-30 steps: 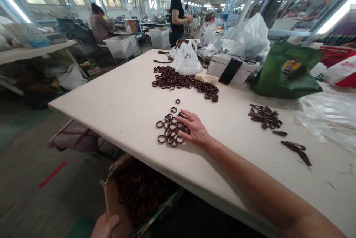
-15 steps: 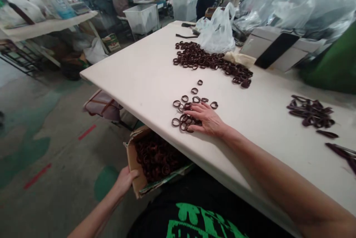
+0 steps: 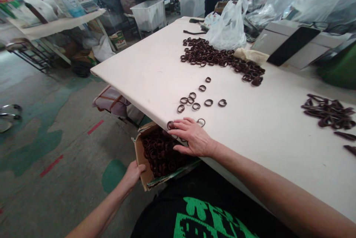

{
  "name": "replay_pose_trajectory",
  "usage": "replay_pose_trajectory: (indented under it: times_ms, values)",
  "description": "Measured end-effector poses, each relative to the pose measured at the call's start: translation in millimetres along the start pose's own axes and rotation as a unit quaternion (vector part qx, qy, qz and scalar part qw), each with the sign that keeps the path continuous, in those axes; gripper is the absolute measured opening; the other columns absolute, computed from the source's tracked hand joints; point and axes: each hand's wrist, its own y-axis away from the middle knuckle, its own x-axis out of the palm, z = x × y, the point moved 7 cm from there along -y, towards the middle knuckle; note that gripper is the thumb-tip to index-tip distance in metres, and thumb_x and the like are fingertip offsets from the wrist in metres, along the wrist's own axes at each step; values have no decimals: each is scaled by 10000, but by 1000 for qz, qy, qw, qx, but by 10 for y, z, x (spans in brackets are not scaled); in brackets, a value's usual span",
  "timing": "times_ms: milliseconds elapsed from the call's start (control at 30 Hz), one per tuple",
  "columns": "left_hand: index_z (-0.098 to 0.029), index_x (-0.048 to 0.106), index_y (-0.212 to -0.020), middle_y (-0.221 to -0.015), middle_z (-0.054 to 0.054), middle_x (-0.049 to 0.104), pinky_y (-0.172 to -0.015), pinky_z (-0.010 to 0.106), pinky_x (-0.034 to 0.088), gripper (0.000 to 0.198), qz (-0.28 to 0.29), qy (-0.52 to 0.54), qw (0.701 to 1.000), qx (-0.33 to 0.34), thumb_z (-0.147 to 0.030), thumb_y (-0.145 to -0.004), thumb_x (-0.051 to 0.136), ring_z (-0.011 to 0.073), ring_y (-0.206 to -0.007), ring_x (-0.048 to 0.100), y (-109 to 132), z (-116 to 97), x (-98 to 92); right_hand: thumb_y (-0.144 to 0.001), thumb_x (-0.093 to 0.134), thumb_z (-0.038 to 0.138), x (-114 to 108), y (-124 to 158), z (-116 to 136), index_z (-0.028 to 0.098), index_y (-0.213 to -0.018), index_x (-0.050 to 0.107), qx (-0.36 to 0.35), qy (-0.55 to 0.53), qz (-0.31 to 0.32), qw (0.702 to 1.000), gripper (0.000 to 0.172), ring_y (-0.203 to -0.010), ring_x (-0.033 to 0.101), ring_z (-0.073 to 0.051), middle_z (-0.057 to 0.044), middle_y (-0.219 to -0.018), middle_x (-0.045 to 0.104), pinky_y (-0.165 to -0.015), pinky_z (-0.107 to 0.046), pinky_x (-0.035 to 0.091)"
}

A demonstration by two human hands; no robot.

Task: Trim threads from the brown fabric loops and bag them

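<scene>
My left hand grips the near left wall of a cardboard box, thumb over its rim. Inside the box lies a heap of dark brown rings; the box sits below the table edge, partly under it. With fingers stretched out, my right hand lies flat on the table's near edge, over several brown rings that it partly hides. One ring shows at its fingertips, right at the edge. Several loose rings are scattered on the white tabletop just beyond the hand.
A large pile of rings lies farther back, by a white plastic bag. Dark strips are bunched at the right. A white box with a black band stands behind. A stool is left of the table; two people are in the background.
My right hand has slid toward the table's near edge above the box, carrying several rings with it. Other rings stay behind on the table. My left hand keeps hold of the box.
</scene>
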Motion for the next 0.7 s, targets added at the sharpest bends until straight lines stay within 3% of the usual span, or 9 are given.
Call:
replay_pose_trajectory:
  times_ms: [200, 333, 433, 500, 567, 700]
  values:
    - [-133, 701, -839, -815, 59, 735, -725, 344, 502, 337, 27, -1, 999, 18, -290, -566, 583, 257, -778, 634, 13, -58, 61, -870, 619, 476, 337, -245, 394, 202, -1295, 619, -26, -56, 9, 998, 505, -1369, 447, -276, -106, -1434, 562, -1151, -486, 289]
    - [-133, 715, -876, -855, 63, 742, -796, 352, 516, 386, 33, 13, 998, 44, -272, -554, 553, 265, -847, 644, 139, -153, 130, -869, 628, 435, 506, -86, 610, 249, -1341, 592, -15, -75, 33, 997, 508, -1409, 416, -289, -80, -1474, 529, -1170, -512, 313]
    - [-127, 734, -873, -836, 60, 736, -789, 359, 528, 398, 20, 13, 998, 57, -231, -533, 555, 278, -867, 646, 97, -149, 145, -897, 587, 433, 634, 301, 381, 367, -1428, 511, 59, -15, -22, 998, 541, -1385, 463, -310, -22, -1507, 494, -1130, -541, 408]
    - [-127, 732, -821, -786, 52, 721, -754, 356, 531, 330, -10, 5, 998, 57, -219, -544, 578, 278, -837, 640, 10, -108, 94, -857, 606, 486, 776, 548, 106, 445, -1519, 357, 93, 10, -71, 993, 708, -1347, 503, -348, 0, -1516, 479, -1091, -578, 458]
    - [-130, 727, -807, -780, 47, 715, -747, 353, 531, 290, -30, 2, 998, 54, -214, -563, 596, 278, -836, 637, -43, -57, 50, -833, 606, 476, 925, 714, -145, 496, -1550, 226, 134, 23, -107, 985, 813, -1378, 458, -370, 21, -1537, 447, -1106, -586, 453]
    - [-127, 723, -798, -796, 52, 713, -775, 358, 530, 253, -31, 4, 999, 42, -201, -583, 613, 288, -873, 638, -43, 31, 23, -872, 549, 402, 1148, 683, -228, 430, -1587, 136, 161, 17, -77, 984, 827, -1412, 421, -349, -26, -1581, 382, -1150, -569, 413]
